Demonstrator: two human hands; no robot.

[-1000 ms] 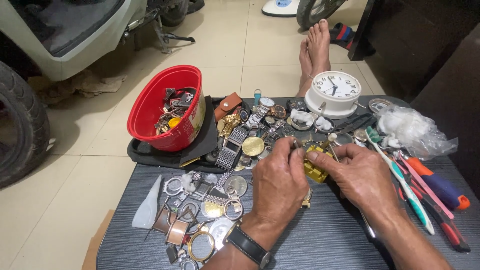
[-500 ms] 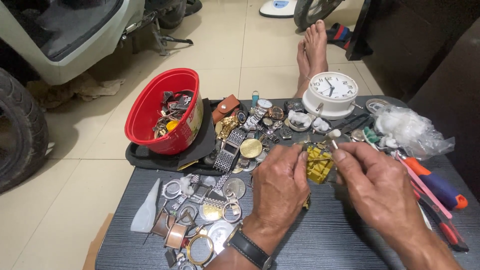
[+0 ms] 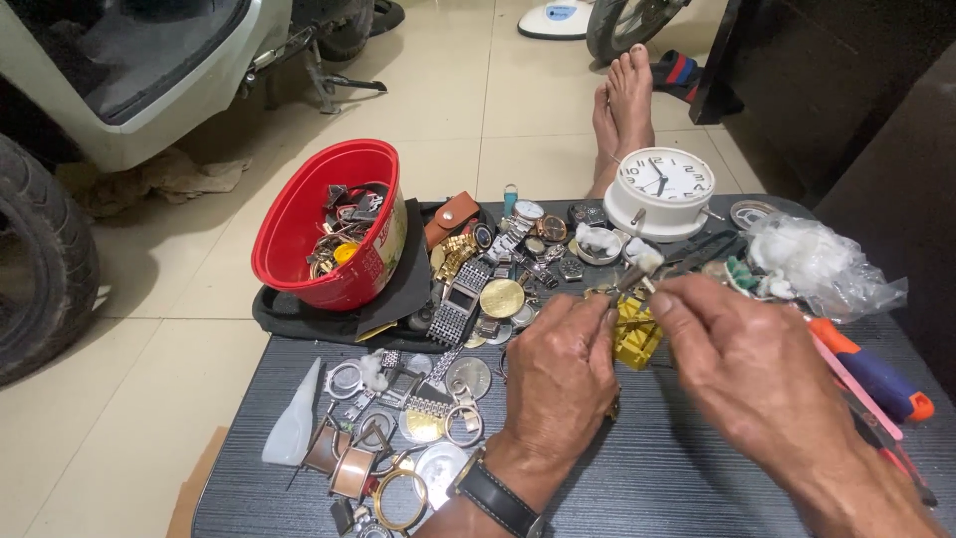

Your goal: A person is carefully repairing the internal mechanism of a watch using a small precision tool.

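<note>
My left hand (image 3: 563, 374), a black watch on its wrist, rests on the dark table (image 3: 637, 478) with its fingertips pinched against a small yellow block (image 3: 637, 341). My right hand (image 3: 757, 384) is just right of the block and pinches a thin metal tool (image 3: 629, 281) whose tip points up and left over it. What sits on the block is hidden by my fingers. A tuft of white cotton (image 3: 647, 261) lies just behind the tool tip.
A red bowl (image 3: 299, 214) of watch parts sits on a black cloth at the back left. A white clock (image 3: 662, 184), a bag of cotton (image 3: 822, 264), screwdrivers (image 3: 876, 377), several watch cases and bands (image 3: 418, 418), a person's bare feet (image 3: 627, 110) and a tyre (image 3: 40, 259) surround my hands.
My right hand has lifted off the table and moved in over the yellow block with the tool. My left hand stays against the block.
</note>
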